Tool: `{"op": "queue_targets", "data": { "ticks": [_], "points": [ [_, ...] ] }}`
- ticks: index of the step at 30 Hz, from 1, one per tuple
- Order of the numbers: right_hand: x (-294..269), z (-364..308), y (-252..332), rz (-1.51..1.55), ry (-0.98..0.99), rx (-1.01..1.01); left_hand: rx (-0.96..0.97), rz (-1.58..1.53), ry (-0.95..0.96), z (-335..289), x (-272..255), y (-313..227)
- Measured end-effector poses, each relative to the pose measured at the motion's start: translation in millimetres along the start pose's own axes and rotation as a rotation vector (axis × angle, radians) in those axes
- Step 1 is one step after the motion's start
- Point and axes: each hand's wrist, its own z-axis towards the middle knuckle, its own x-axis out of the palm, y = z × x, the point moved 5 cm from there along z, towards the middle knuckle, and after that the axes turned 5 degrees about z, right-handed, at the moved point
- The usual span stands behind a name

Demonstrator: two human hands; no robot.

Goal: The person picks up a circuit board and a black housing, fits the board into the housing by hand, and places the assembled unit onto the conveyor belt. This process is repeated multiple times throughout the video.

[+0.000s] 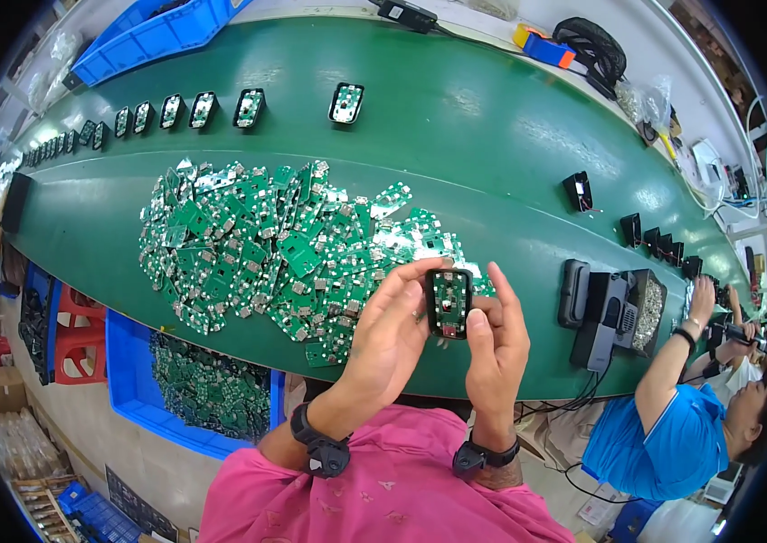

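Observation:
Between my two hands is a small black plastic housing (433,328) with a green circuit board (449,294) seated inside it, its open face turned up. My left hand (390,326) grips the housing's left side, fingers curled behind the top edge. On the other side, the thumb of my right hand (495,348) presses at the lower right rim, with the index finger stretched upward. A large heap of loose green circuit boards (257,244) lies on the green table just beyond and left of my hands.
Black housings with boards (250,108) form a row along the far left. Empty-looking black housings (578,192) line the right, near a black device (599,317) and a tray of small metal parts (648,312). A blue bin (189,433) of boards stands below. A co-worker in blue (664,443) sits right.

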Motion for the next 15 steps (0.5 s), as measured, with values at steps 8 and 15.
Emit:
{"op": "queue_targets", "data": {
  "ticks": [8,15],
  "points": [
    [-3.0,4.3,1.2,-0.130,0.102,-0.082,0.312,0.662,0.006,-7.1,9.6,-16.2],
    [-5.9,7.2,5.9,-0.193,0.144,-0.183,0.512,0.789,0.062,-10.4,7.8,-18.6]
  ]
}}
